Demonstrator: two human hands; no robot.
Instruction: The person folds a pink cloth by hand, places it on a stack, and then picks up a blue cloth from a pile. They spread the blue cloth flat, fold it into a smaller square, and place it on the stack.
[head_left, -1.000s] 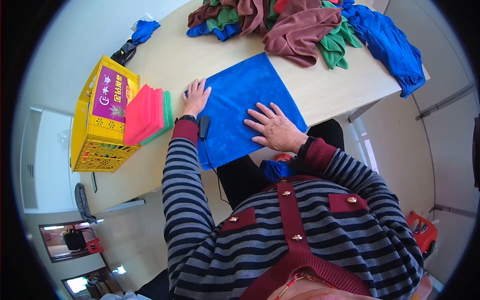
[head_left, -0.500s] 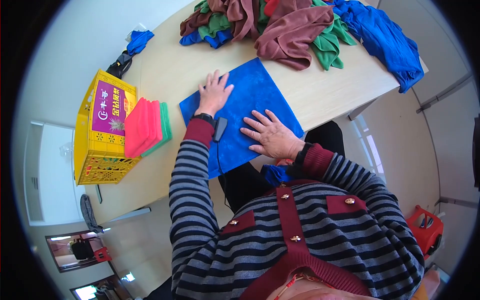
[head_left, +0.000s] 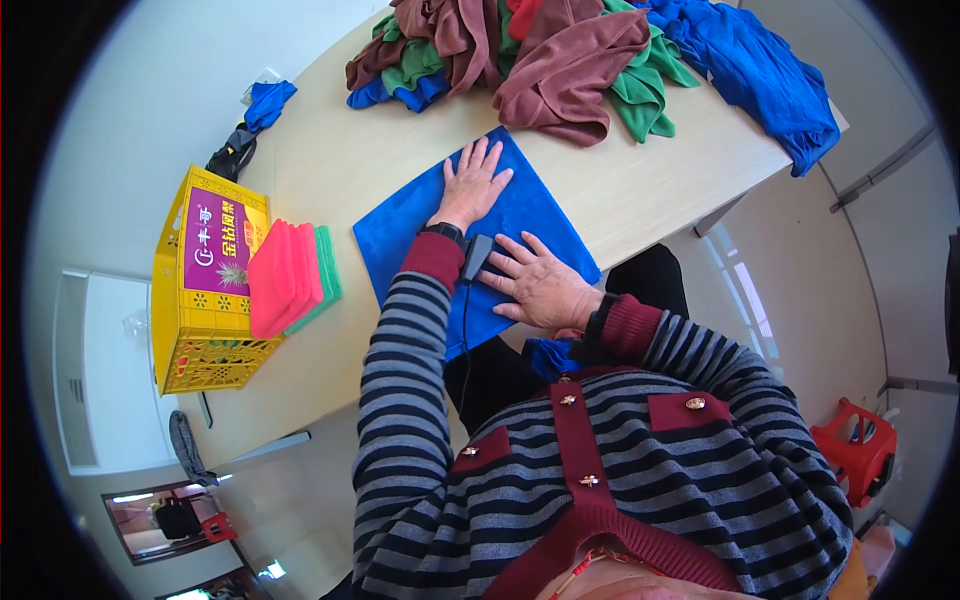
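A blue cloth [head_left: 405,225] lies spread flat on the table, its near side reaching the table's front edge. My left hand [head_left: 472,188] rests palm down on its upper part, fingers spread. Lower and to the right, my right hand [head_left: 545,287] presses flat on the same cloth near its front side, fingers also apart. Neither hand grips anything. A small dark device with a cable [head_left: 477,257] sits at my left wrist, between the two hands.
Folded pink cloths [head_left: 275,280] and green cloths [head_left: 326,272] lean against a yellow crate [head_left: 215,365] on the left. Brown cloths [head_left: 570,75], green and blue ones are heaped at the back, with a large blue fabric [head_left: 750,80] at the right corner. A red stool [head_left: 855,450] stands right.
My left hand has slid to the right across the blue cloth, closer to my right hand. The right hand stays in nearly the same place, and the view has shifted slightly.
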